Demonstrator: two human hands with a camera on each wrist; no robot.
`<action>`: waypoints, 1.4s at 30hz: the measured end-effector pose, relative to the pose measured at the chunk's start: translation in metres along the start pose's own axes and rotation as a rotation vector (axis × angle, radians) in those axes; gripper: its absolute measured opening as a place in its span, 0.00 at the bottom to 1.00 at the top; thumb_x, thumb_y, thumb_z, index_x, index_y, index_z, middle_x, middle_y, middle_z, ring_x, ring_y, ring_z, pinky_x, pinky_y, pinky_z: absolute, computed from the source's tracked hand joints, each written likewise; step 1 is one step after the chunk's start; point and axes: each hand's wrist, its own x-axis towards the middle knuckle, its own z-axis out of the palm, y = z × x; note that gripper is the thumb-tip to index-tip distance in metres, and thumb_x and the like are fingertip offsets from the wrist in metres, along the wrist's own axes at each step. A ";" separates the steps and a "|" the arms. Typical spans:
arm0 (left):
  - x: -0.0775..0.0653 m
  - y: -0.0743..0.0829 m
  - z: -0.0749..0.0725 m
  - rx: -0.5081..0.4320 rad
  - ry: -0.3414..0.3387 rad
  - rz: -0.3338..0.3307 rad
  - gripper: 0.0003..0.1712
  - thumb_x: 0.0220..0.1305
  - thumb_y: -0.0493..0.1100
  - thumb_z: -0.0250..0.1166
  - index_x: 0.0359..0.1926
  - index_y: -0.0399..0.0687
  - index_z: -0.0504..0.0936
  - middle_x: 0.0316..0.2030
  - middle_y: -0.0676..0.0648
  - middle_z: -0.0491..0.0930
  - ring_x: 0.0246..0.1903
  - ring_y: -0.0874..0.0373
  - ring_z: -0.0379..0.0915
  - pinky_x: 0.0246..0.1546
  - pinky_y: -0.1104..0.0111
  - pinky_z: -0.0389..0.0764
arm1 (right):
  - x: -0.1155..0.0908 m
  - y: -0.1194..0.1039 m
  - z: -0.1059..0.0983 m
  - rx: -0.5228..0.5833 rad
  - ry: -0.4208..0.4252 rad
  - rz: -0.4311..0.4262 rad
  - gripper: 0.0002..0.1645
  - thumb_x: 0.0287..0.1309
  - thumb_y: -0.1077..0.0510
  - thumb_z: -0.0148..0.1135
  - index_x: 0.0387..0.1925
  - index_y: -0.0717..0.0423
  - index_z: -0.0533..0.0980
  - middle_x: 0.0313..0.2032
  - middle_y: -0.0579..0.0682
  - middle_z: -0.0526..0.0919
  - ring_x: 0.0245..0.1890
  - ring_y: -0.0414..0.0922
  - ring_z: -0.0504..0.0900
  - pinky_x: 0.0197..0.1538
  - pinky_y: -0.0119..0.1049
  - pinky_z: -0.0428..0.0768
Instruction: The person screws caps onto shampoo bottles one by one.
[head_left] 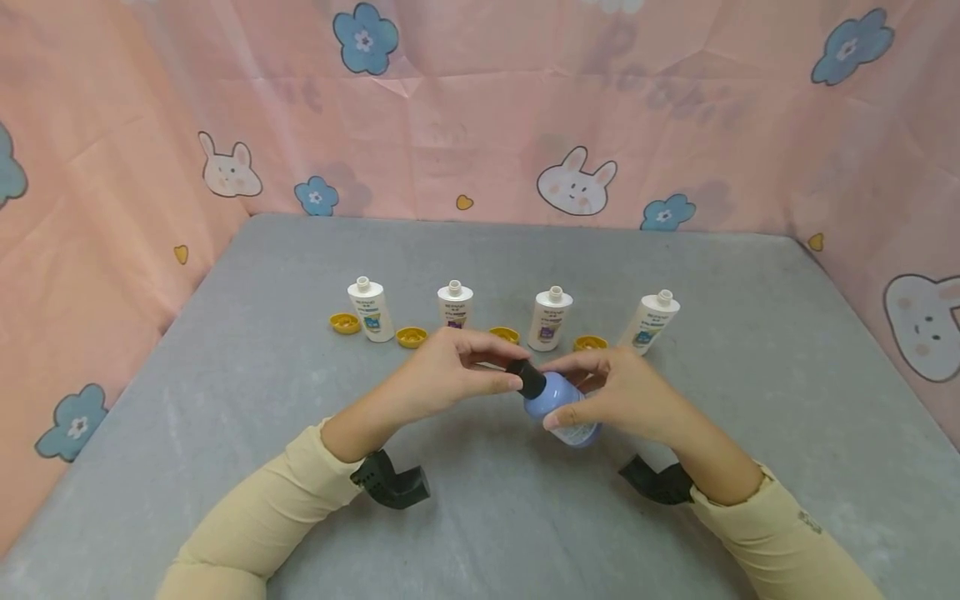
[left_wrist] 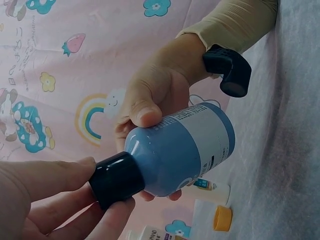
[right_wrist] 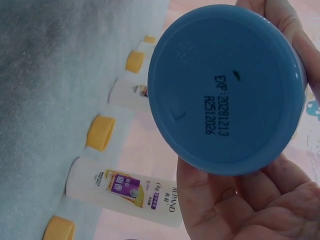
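Note:
A blue bottle [head_left: 553,395] with a black cap [head_left: 529,379] is held tilted above the table between both hands. My left hand [head_left: 450,372] pinches the black cap between thumb and fingers. Around the bottle's body curl the thumb and fingers of my right hand [head_left: 618,392]. In the left wrist view the cap [left_wrist: 117,179] sits on the neck of the bottle [left_wrist: 175,150], whose side bears a pale printed label. The bottle's base [right_wrist: 227,90], with a printed date, faces the right wrist camera and hides part of the right hand [right_wrist: 250,200].
Behind the hands stand several uncapped white bottles [head_left: 371,310] in a row on the grey table [head_left: 480,517]. Yellow caps [head_left: 412,337] lie beside them. A pink patterned cloth [head_left: 450,108] hangs at the back and sides. Each wrist carries a black mount [head_left: 392,483].

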 end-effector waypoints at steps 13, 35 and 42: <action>0.000 -0.001 0.000 -0.022 -0.056 0.054 0.21 0.62 0.32 0.68 0.56 0.35 0.81 0.54 0.38 0.83 0.50 0.52 0.84 0.52 0.66 0.84 | 0.000 0.001 0.000 0.005 -0.003 0.011 0.35 0.41 0.46 0.82 0.53 0.52 0.83 0.43 0.52 0.83 0.39 0.44 0.83 0.41 0.38 0.82; 0.000 -0.001 0.002 -0.050 0.033 -0.072 0.21 0.58 0.40 0.73 0.54 0.45 0.84 0.48 0.46 0.85 0.43 0.60 0.84 0.46 0.69 0.83 | 0.000 -0.001 -0.001 0.032 -0.014 -0.001 0.34 0.42 0.47 0.81 0.53 0.53 0.83 0.42 0.52 0.82 0.40 0.45 0.82 0.42 0.39 0.82; 0.001 0.000 0.004 -0.059 0.050 -0.066 0.17 0.59 0.39 0.72 0.50 0.42 0.85 0.44 0.45 0.86 0.39 0.60 0.84 0.44 0.69 0.82 | -0.001 0.000 -0.001 0.052 -0.021 -0.004 0.34 0.42 0.48 0.82 0.53 0.54 0.83 0.42 0.53 0.83 0.38 0.45 0.83 0.41 0.39 0.83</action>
